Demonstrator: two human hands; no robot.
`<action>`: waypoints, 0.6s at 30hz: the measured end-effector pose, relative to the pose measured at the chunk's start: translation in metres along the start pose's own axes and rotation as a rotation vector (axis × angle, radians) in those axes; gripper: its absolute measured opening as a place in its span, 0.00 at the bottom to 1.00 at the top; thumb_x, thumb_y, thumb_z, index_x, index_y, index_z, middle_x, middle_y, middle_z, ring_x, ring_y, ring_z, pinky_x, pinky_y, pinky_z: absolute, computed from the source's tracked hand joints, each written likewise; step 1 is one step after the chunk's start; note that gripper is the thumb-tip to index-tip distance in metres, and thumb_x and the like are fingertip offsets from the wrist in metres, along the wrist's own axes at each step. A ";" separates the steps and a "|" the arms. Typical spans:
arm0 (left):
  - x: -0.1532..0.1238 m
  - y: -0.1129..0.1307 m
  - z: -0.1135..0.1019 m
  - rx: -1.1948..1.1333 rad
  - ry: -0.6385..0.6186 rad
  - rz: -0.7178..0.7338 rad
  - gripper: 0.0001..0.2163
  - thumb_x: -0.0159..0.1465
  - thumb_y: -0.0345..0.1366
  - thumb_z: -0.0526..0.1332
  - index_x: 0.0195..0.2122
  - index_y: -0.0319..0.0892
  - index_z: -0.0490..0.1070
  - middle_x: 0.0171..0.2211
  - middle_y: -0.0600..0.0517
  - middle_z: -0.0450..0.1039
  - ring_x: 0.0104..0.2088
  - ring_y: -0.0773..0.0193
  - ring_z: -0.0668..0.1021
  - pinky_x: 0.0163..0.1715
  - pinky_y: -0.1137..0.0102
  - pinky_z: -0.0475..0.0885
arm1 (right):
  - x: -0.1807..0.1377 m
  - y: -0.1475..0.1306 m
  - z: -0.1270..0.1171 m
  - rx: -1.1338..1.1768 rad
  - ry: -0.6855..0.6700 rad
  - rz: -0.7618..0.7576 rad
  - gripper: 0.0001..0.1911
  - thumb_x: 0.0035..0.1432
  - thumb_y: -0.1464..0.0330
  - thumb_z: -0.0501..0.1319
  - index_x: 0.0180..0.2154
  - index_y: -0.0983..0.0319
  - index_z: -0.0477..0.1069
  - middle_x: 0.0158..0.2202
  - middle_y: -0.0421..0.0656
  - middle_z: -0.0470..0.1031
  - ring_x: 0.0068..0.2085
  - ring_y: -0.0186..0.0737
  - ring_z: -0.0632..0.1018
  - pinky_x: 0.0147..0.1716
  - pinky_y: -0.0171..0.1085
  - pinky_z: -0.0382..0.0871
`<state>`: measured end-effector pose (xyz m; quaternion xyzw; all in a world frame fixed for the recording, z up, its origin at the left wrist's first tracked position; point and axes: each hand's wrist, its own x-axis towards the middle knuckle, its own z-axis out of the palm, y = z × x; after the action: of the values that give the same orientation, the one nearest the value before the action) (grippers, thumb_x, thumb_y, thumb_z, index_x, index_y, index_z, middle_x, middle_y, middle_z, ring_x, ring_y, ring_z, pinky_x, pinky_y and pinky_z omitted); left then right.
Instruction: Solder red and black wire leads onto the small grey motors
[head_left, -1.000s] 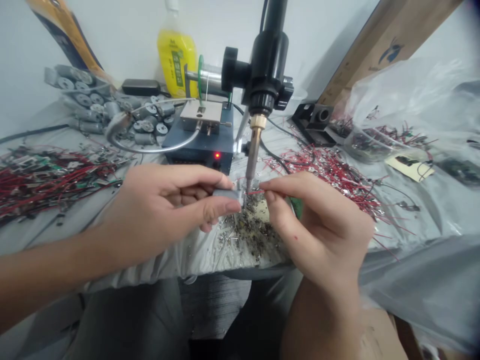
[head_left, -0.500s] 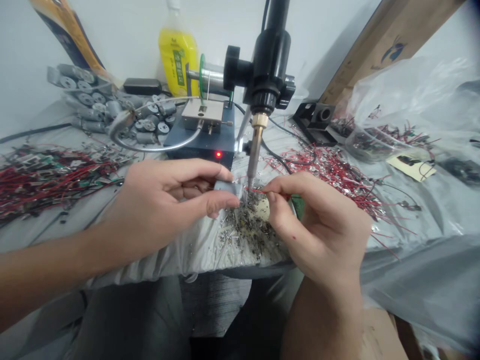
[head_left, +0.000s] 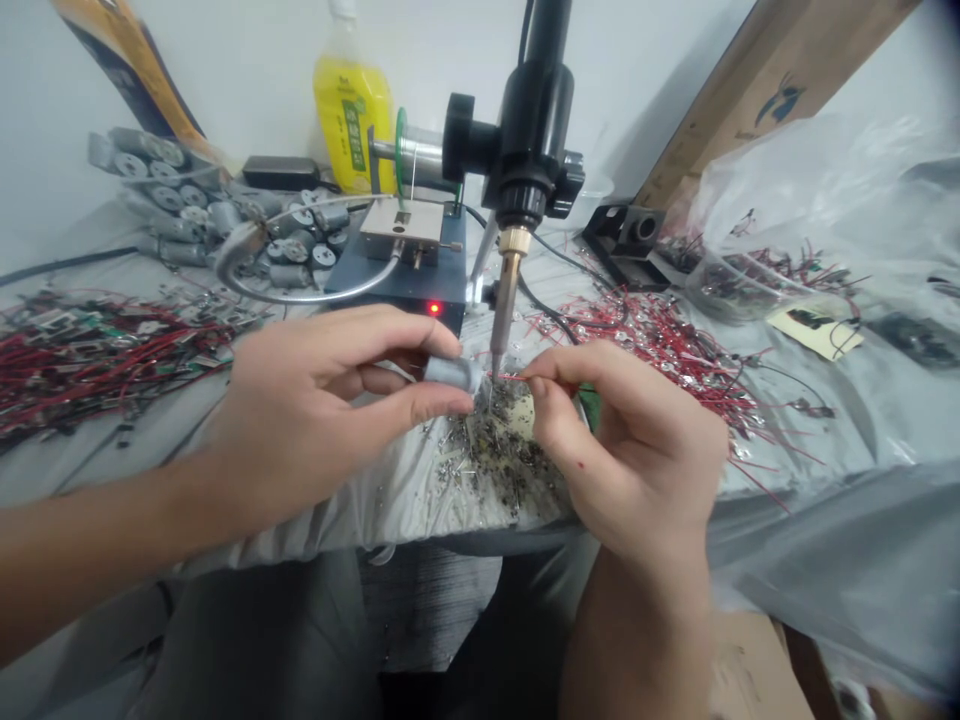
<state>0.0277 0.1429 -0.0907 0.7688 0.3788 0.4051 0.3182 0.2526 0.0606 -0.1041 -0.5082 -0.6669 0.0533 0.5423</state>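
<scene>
Between the thumb and fingers of my left hand (head_left: 337, 385) is a small grey cylindrical motor (head_left: 448, 374), its end facing right. My right hand (head_left: 607, 430) pinches a thin red wire (head_left: 511, 377) that reaches left toward the motor's end. Directly at the gap between them stands the tip of a soldering iron (head_left: 502, 325), clamped upright in a black holder (head_left: 525, 150). Whether the wire touches the motor or the tip I cannot tell. Beneath the tip, solder crumbs and bits (head_left: 495, 460) are scattered on the covered table.
Behind the hands sits a blue solder feeder (head_left: 397, 275) with a lit red lamp and a solder spool (head_left: 424, 155). Grey motors (head_left: 292, 245) are piled at back left. Red wire heaps lie left (head_left: 97, 360) and right (head_left: 660, 350). A yellow bottle (head_left: 352, 120) stands behind.
The motor has turned slightly in my left hand, so more of its round side shows. Both hands have shifted a little left in view, along with the whole scene.
</scene>
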 end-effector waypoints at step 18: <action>0.003 0.000 0.000 0.040 0.003 0.075 0.07 0.67 0.49 0.78 0.42 0.56 0.87 0.41 0.60 0.87 0.40 0.62 0.86 0.42 0.71 0.86 | 0.001 0.000 -0.008 0.051 -0.080 0.033 0.08 0.71 0.77 0.65 0.40 0.59 0.79 0.35 0.34 0.80 0.37 0.28 0.77 0.43 0.35 0.72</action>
<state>0.0293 0.1455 -0.0892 0.7880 0.3582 0.4103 0.2870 0.2590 0.0573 -0.1001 -0.5026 -0.6783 0.0993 0.5268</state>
